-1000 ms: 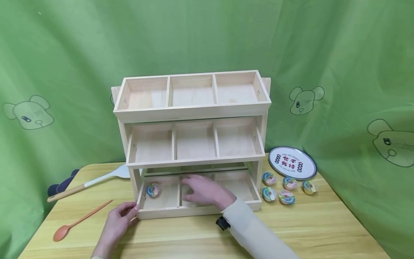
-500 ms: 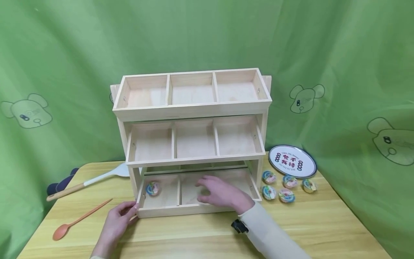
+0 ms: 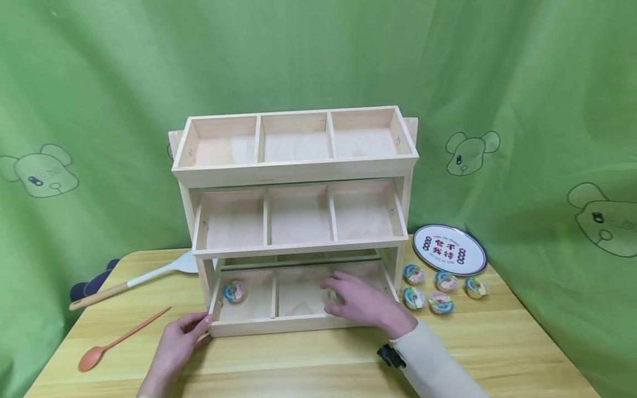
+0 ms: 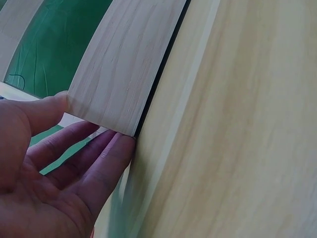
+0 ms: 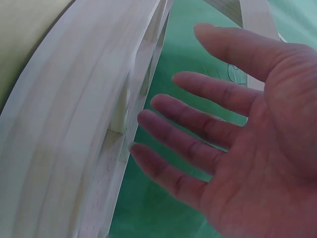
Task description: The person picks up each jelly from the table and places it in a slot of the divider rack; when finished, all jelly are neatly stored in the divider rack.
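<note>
A pale wooden three-tier shelf with trays [image 3: 298, 171] stands mid-table. In the left compartment of its bottom tray [image 3: 239, 330] sits a small foil-lidded jelly cup [image 3: 234, 291]. My left hand [image 3: 176, 345] holds the tray's front left corner; in the left wrist view the thumb and fingers [image 4: 111, 153] meet the end of its front panel [image 4: 124, 64]. Over the middle and right compartments hovers my right hand [image 3: 365, 304]. Its fingers [image 5: 183, 134] are spread and relaxed in the right wrist view, with nothing held.
Several jelly cups [image 3: 441, 302] lie right of the shelf, in front of an oval plate [image 3: 450, 250]. At the left are an orange spoon [image 3: 116, 342] and a white spatula with a wooden handle [image 3: 134, 282]. A green curtain [image 3: 298, 55] hangs behind the table [image 3: 278, 367].
My right hand has moved right across the bottom tray, from the middle compartment toward the right one. The left hand stays at the tray's corner, and the jelly cups lie as before.
</note>
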A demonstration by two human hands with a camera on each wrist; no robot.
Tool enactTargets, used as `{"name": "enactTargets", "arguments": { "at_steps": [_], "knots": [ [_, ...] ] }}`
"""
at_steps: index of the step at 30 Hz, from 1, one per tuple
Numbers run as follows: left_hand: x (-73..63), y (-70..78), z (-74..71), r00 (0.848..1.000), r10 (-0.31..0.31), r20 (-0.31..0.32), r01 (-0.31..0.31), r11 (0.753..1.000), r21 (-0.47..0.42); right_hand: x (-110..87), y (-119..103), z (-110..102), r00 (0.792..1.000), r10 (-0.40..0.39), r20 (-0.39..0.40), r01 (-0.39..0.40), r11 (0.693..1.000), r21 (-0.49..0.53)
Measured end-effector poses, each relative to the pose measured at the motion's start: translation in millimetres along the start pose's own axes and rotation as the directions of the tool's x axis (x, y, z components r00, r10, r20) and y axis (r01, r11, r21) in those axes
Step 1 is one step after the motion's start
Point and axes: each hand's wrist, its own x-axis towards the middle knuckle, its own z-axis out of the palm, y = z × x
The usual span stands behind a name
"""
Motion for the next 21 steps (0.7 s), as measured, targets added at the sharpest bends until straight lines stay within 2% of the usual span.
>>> {"name": "enactTargets", "arguments": {
  "at_steps": [4,10,21],
  "knots": [
    [0.2,2.2,-0.1,1.0,-0.013,0.003,0.013,1.0,-0.014,-5.2,1.7,-2.5,1.0,-0.008,-0.014,0.008,1.0,0.016],
    [1.2,5.1,0.8,0.999,-0.034,-0.009,0.034,0.999,0.0,-12.4,4.5,-5.9,0.999,0.041,-0.024,-0.041,0.999,0.022],
    [4.4,7.5,2.1,0.999,-0.02,-0.036,0.021,0.999,0.038,-32.4,11.5,-18.5,0.997,0.069,-0.023,-0.069,0.998,-0.011]
  ]
}}
